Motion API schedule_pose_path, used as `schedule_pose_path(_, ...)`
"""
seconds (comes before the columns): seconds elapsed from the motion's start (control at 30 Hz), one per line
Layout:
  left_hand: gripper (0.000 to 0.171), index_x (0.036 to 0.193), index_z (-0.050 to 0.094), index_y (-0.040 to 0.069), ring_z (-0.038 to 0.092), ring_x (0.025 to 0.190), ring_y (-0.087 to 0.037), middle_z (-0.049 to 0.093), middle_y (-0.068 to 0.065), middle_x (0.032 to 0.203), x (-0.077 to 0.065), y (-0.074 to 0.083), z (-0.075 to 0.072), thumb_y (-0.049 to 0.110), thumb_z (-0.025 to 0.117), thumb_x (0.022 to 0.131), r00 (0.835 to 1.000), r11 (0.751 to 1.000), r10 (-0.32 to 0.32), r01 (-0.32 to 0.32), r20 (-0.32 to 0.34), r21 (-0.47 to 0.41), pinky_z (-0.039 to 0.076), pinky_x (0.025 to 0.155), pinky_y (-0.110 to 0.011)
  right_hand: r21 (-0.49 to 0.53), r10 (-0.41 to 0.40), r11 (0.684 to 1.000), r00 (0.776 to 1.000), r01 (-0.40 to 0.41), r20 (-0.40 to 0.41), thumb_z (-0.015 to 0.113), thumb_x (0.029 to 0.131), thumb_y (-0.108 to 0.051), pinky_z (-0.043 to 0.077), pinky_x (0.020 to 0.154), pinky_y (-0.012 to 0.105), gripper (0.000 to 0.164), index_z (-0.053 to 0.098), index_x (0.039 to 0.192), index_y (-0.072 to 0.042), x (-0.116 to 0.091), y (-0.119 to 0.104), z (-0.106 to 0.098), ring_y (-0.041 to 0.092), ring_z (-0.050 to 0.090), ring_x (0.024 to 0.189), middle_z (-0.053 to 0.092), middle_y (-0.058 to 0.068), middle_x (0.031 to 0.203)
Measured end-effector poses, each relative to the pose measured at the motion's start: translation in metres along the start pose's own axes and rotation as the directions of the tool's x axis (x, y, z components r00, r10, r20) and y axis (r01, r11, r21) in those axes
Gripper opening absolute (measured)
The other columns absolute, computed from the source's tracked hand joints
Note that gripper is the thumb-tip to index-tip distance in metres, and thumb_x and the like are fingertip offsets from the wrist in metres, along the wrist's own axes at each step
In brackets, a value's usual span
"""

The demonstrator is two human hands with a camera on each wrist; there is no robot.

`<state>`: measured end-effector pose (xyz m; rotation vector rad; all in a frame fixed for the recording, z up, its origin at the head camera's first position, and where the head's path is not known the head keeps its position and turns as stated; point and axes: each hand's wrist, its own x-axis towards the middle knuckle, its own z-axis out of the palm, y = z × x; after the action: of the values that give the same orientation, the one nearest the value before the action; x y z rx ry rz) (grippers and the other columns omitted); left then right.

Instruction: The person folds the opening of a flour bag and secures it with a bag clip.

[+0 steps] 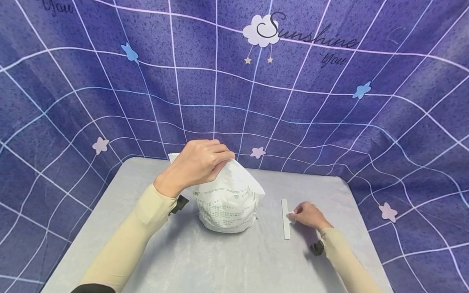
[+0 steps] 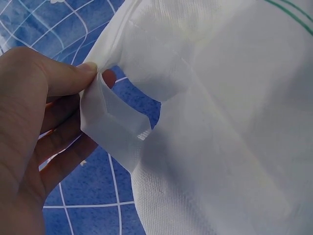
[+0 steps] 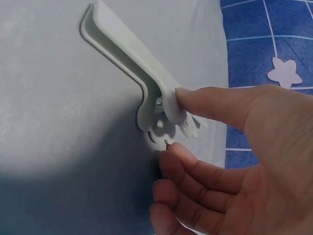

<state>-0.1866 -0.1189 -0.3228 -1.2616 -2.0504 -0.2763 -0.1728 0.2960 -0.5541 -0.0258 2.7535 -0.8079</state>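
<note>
A white woven bag with green print stands on the table, its lower part rounded and full. My left hand pinches its top edge between thumb and fingers, beside a cut-out handle hole, as the left wrist view shows. To the right of the bag lies a long white bag clip. The fingers of my right hand are at the middle of the clip's right side. In the right wrist view the thumb presses the rounded part of the clip, with the index finger at its lower end.
A grey cloth-covered table carries both things. Behind it and at both sides hangs a purple-blue curtain with grid lines, stars and clouds. A dark wrist mount sits at the left wrist.
</note>
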Motion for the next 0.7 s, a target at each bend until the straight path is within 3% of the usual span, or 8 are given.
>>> schedule_pose_path(0.4, 0.011, 0.1, 0.082, 0.012, 0.067, 0.074, -0.015, 0.077, 0.005, 0.091, 0.0007, -0.0001, -0.0028, 0.008, 0.072, 0.098, 1.0, 1.0, -0.004, 0.004, 0.0, 0.012, 0.056, 0.059, -0.027, 0.016, 0.021, 1.0, 0.997, -0.022, 0.08, 0.082, 0.09, -0.039, 0.039, 0.056, 0.029, 0.036, 0.065, 0.069, -0.014, 0.0067, -0.0045, -0.0045, 0.012, 0.045, 0.061, 0.052, -0.005, 0.065)
schedule_pose_path(0.7, 0.013, 0.101, 0.082, 0.011, 0.072, 0.079, -0.017, 0.077, 0.004, 0.091, -0.0013, -0.0006, -0.0008, 0.008, 0.069, 0.1, 1.0, 1.0, -0.005, 0.005, 0.0, -0.001, 0.059, 0.064, -0.029, 0.064, 0.02, 0.998, 0.996, -0.025, 0.089, 0.083, 0.089, -0.038, 0.032, 0.053, 0.027, 0.044, 0.055, 0.062, -0.02, 0.0043, -0.0054, -0.0041, 0.01, 0.038, 0.057, 0.043, -0.009, 0.059)
